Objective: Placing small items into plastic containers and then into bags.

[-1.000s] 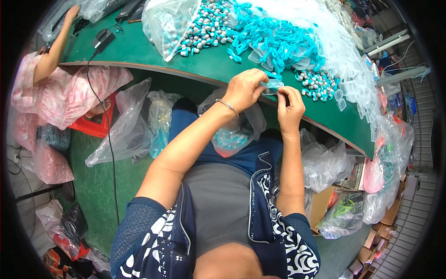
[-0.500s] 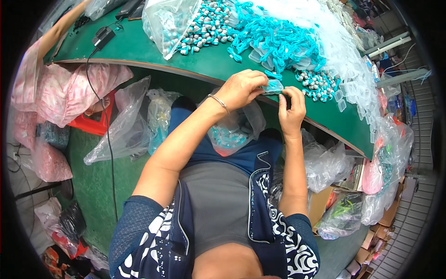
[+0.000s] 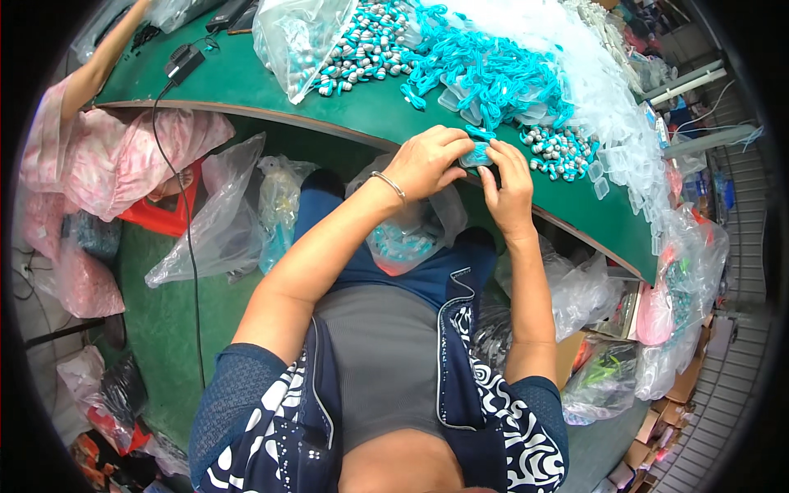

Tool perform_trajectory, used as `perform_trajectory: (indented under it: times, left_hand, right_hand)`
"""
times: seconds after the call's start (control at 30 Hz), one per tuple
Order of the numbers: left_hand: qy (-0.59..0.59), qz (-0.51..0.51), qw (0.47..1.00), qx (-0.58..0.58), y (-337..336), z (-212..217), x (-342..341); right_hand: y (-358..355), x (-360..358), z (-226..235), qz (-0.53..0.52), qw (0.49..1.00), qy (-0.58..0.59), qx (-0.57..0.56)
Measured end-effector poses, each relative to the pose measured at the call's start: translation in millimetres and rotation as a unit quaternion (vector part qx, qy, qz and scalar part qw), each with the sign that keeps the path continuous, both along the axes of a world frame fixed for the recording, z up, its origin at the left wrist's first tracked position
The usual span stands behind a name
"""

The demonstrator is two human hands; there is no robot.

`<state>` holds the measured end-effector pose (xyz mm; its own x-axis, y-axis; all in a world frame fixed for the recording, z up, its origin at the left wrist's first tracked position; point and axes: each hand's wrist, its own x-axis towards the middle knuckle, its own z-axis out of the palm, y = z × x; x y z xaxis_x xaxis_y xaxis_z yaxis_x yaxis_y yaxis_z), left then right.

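The bare left hand [image 3: 431,162] and bare right hand [image 3: 511,187] each have a nearly closed grip, thumbs and fingers clamped on opposite ends of a small, clear plastic case [image 3: 474,155] showing teal inside, at the green surface's [image 3: 588,218] near edge.

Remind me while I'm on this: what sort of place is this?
Probably a small workshop or packing room: loose turquoise cords and clear plastic cases are heaped on a green worktable, a co-worker's arm reaches over its far left end, and stuffed plastic bags crowd the floor.
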<state>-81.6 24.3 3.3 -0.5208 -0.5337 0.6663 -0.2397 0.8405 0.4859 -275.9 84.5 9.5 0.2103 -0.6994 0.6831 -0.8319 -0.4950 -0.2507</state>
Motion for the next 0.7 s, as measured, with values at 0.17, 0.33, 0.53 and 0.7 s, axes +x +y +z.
perform_trajectory:
  times: [0.17, 0.33, 0.53, 0.7]
  left_hand:
    - [0.005, -0.021, 1.000, -0.005, 3.6, -6.0, 6.9]
    - [0.019, -0.039, 0.999, 0.009, 4.0, -2.5, 10.7]
    - [0.011, -0.068, 0.997, 0.026, 6.0, -0.2, 15.8]
    - [0.040, -0.064, 0.996, 0.050, 7.9, -1.3, 22.1]
  right_hand:
    - [10.3, 5.4, 1.8, 0.026, 0.999, -0.026, 0.019]
    - [7.4, 3.0, -1.8, 0.041, 0.997, -0.066, 0.014]
    - [18.2, 14.5, 16.3, 0.046, 0.990, -0.105, 0.078]
    - [16.2, 20.0, 13.3, 0.049, 0.989, -0.106, 0.090]
